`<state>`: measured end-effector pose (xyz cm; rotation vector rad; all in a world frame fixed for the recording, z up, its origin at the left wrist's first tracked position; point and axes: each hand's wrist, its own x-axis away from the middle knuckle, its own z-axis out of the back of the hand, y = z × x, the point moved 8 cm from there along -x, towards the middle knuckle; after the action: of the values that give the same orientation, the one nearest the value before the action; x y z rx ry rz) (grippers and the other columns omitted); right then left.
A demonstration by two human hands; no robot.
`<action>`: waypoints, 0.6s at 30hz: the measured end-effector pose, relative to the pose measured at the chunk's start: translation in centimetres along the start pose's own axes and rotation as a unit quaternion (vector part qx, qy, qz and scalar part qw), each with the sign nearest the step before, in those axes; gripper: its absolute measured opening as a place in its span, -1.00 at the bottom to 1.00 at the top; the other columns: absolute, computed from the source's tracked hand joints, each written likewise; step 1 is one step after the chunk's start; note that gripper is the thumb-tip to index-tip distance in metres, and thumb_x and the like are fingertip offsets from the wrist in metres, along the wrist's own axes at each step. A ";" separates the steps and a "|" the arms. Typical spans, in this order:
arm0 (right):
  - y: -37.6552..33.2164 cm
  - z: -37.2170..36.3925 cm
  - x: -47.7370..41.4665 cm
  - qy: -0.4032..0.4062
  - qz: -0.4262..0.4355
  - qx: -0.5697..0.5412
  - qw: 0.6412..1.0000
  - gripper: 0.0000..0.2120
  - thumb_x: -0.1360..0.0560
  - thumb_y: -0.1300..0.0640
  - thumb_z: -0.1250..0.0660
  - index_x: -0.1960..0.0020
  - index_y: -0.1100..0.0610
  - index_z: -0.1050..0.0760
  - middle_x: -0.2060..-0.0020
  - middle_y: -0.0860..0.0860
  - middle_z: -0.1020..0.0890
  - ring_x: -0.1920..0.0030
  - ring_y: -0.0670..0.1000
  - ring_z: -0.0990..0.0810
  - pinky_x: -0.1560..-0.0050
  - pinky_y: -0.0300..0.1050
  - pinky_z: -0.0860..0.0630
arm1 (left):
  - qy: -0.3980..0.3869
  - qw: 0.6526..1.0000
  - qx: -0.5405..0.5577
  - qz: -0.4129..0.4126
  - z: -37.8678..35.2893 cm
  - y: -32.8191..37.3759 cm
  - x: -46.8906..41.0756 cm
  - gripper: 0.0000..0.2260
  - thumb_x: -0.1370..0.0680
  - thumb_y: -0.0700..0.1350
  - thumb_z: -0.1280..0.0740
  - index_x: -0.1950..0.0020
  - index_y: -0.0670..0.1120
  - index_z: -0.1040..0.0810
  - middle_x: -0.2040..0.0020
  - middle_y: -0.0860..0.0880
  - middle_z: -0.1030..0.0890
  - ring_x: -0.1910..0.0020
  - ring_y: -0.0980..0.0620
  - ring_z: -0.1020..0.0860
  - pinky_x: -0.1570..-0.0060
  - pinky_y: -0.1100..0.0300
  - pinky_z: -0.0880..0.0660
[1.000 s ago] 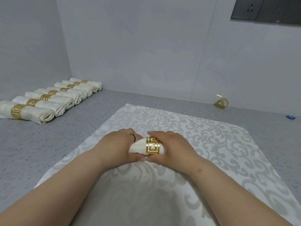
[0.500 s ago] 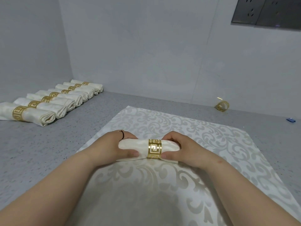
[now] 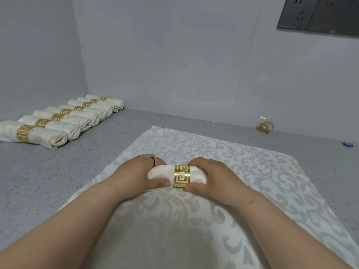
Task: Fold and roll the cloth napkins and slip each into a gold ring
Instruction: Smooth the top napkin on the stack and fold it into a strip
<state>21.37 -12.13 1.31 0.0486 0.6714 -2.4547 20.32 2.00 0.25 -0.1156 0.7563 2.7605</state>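
A rolled cream napkin (image 3: 160, 174) lies crosswise on a flat patterned cloth (image 3: 242, 171) in front of me, with a gold cut-out ring (image 3: 181, 176) around its middle. My left hand (image 3: 136, 175) grips the roll's left end, thumb in front. My right hand (image 3: 215, 177) grips the right end, fingers curled over it and thumb touching the ring's lower edge. The roll's two ends are hidden by my hands.
Several finished napkin rolls with gold rings (image 3: 64, 121) lie in a row at the back left on the grey speckled counter (image 3: 38, 181). A spare gold ring (image 3: 265, 127) stands by the back wall at right. A small blue object (image 3: 347, 144) lies far right.
The ring sat near the roll's right end under my right hand a second ago; it now sits around the middle. My hands spread apart, then closed in on the ring again.
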 end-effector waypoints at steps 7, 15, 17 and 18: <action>0.0 -0.3 -0.1 -0.013 -0.002 -0.032 0.999 -0.62 -0.38 -0.01 -0.43 -0.16 -0.07 -0.44 0.06 -0.22 -0.49 -0.02 -0.14 -0.44 -0.06 -0.25 -0.38 | 0.008 0.999 -0.037 0.009 0.0 -0.2 0.1 -0.61 -0.33 0.12 -0.46 -0.11 0.21 -0.43 -0.05 0.20 -0.46 -0.07 0.21 -0.41 -0.02 0.34 -0.36; 0.2 -0.5 0.0 -0.041 -0.013 -0.022 0.999 -0.61 -0.43 0.12 -0.35 -0.23 -0.02 -0.38 0.17 -0.28 -0.38 -0.02 -0.14 -0.37 0.00 -0.29 -0.34 | 0.013 0.995 -0.072 0.072 2.2 -3.1 1.1 -0.51 -0.26 0.19 -0.43 -0.15 0.24 -0.42 -0.06 0.17 -0.52 -0.03 0.16 -0.47 -0.01 0.25 -0.41; 0.2 -0.2 0.1 -0.028 -0.014 -0.015 0.999 -0.63 -0.43 0.17 -0.31 -0.22 0.01 -0.40 0.15 -0.24 -0.44 -0.03 -0.10 -0.42 -0.03 -0.24 -0.40 | 0.041 0.992 -0.092 0.069 2.9 -3.1 1.3 -0.56 -0.37 0.07 -0.45 -0.21 0.19 -0.42 -0.14 0.13 -0.52 -0.10 0.12 -0.47 -0.07 0.25 -0.39; 0.3 -0.1 0.2 -0.020 -0.014 -0.009 1.000 -0.64 -0.43 0.18 -0.29 -0.22 0.02 -0.41 0.09 -0.19 -0.49 -0.06 -0.07 -0.44 -0.05 -0.21 -0.41 | 0.049 0.990 -0.112 0.063 3.1 -3.0 1.5 -0.56 -0.41 0.02 -0.42 -0.26 0.16 -0.40 -0.22 0.13 -0.48 -0.18 0.12 -0.44 -0.12 0.26 -0.35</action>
<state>21.35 -12.36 1.03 -0.0167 0.6799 -2.4699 19.73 6.42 1.25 -0.2590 0.4879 2.9730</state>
